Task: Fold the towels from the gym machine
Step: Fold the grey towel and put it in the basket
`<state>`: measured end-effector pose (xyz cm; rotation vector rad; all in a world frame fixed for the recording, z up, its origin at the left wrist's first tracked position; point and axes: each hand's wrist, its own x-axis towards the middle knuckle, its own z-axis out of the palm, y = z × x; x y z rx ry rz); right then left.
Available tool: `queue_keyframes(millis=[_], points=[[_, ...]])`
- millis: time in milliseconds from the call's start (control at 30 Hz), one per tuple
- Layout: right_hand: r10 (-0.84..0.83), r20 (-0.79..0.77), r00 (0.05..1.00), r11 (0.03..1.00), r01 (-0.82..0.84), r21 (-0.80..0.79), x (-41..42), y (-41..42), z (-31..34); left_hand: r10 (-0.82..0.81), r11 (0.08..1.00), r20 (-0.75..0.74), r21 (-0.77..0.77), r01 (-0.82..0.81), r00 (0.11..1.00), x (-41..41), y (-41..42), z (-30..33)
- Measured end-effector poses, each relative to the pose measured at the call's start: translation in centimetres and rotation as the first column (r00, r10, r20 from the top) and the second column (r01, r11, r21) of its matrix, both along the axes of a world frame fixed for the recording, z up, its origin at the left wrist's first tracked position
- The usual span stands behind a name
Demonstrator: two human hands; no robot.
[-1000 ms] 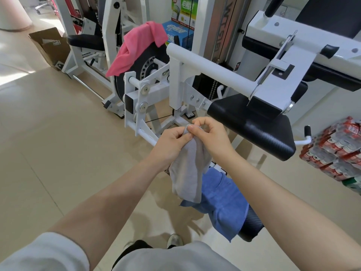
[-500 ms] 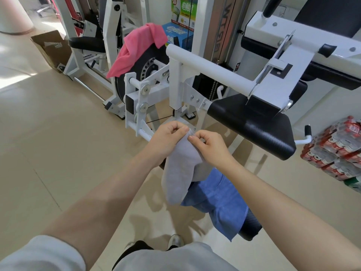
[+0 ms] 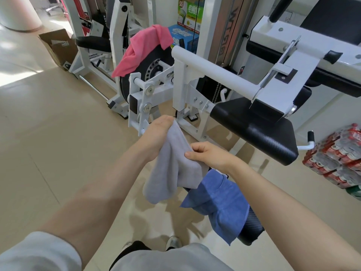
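Grey towel (image 3: pixel 172 169): soft, light, limp cloth hung mid-air at 6 o'clock, sagging below both hands.
Left hand (image 3: pixel 156 137): gripped its upper edge.
Right hand (image 3: pixel 207 155): pinched a mid fold at 3 o'clock of the cloth.
Hold: likely best at corners; it droops anywhere else.
Blue towel (image 3: pixel 216 204): draped on a black pad at 5 o'clock.
Pink towel (image 3: pixel 142 49): draped over the gym machine's wheel at 11 o'clock.

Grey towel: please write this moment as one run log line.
grey towel | held by left hand and right hand | blue towel, pink towel unfolded
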<state>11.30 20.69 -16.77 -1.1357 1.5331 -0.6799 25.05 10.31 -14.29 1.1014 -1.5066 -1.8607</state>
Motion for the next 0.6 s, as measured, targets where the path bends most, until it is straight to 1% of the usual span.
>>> queue_keyframes(millis=[33, 67, 133, 167, 200, 233, 267, 300, 333, 367, 400, 433, 467, 500, 533, 567, 600], points=[[0.001, -0.062, 0.998, 1.0, -0.002, -0.026, 0.0, 0.0, -0.1, -0.033, 0.998, -0.035, 0.051, 0.035, 0.999, 0.0, 0.1, 0.0], [-0.014, -0.157, 0.987, 0.996, 0.0, -0.087, -0.1, -0.2, -0.2, -0.057, 0.995, -0.05, 0.084, 0.061, 0.997, 0.0, 0.3, 0.0], [-0.059, -0.378, 0.924, 0.969, -0.039, -0.246, -0.4, -0.4, -0.4, -0.047, 0.992, -0.05, 0.114, 0.053, 0.998, -0.1, 0.3, 0.0], [-0.063, -0.461, 0.885, 0.945, -0.096, -0.313, -0.3, -0.4, -0.3, -0.03, 0.996, -0.031, 0.085, 0.033, 0.999, -0.1, 0.2, 0.1], [-0.051, -0.529, 0.847, 0.916, -0.172, -0.362, -0.1, -0.4, -0.2, -0.022, 1.0, 0.015, 0.019, 0.022, 1.0, -0.2, 0.1, 0.1], [-0.035, -0.613, 0.79, 0.885, -0.26, -0.386, 0.3, -0.3, -0.3, -0.025, 0.998, 0.075, -0.064, 0.029, 0.997, -0.2, 0.0, 0.2], [-0.048, -0.72, 0.692, 0.849, -0.352, -0.394, 0.7, -0.2, -0.3, -0.032, 0.989, 0.126, -0.138, 0.05, 0.991, -0.2, 0.0, 0.2], [-0.105, -0.821, 0.561, 0.817, -0.422, -0.393, 1.0, -0.1, -0.3, -0.042, 0.979, 0.154, -0.19, 0.071, 0.987, -0.3, 0.1, 0.3], [-0.173, -0.874, 0.454, 0.793, -0.462, -0.397, 1.4, -0.1, -0.3, -0.053, 0.972, 0.166, -0.218, 0.089, 0.985, -0.3, 0.2, 0.4], [-0.208, -0.894, 0.397, 0.781, -0.483, -0.397, 1.7, -0.2, -0.1, -0.063, 0.967, 0.166, -0.233, 0.101, 0.984, -0.4, 0.3, 0.6], [-0.229, -0.9, 0.371, 0.764, -0.505, -0.402, 1.9, -0.3, 0.0, -0.078, 0.965, 0.158, -0.236, 0.114, 0.984, -0.4, 0.3, 0.8], [-0.259, -0.894, 0.365, 0.743, -0.517, -0.426, 2.1, -0.5, 0.1, -0.098, 0.965, 0.141, -0.229, 0.128, 0.985, -0.4, 0.3, 0.9], [-0.27, -0.881, 0.389, 0.736, -0.507, -0.45, 2.3, -0.5, 0.4, -0.125, 0.966, 0.124, -0.212, 0.149, 0.984, -0.4, 0.4, 1.1], [-0.26, -0.856, 0.447, 0.75, -0.465, -0.471, 2.4, -0.5, 0.6, -0.162, 0.965, 0.117, -0.188, 0.182, 0.98, -0.3, 0.5, 1.2], [-0.239, -0.816, 0.527, 0.775, -0.403, -0.487, 2.2, -0.7, 0.5, -0.211, 0.959, 0.122, -0.167, 0.23, 0.97, -0.3, 0.7, 1.4], [-0.173, -0.767, 0.618, 0.829, -0.329, -0.452, 2.0, -0.8, 0.4, -0.259, 0.949, 0.129, -0.151, 0.277, 0.957, -0.2, 0.9, 1.4], [-0.117, -0.735, 0.668, 0.87, -0.288, -0.4, 1.8, -0.8, 0.3, -0.29, 0.942, 0.127, -0.134, 0.306, 0.948, -0.1, 1.0, 1.4]])
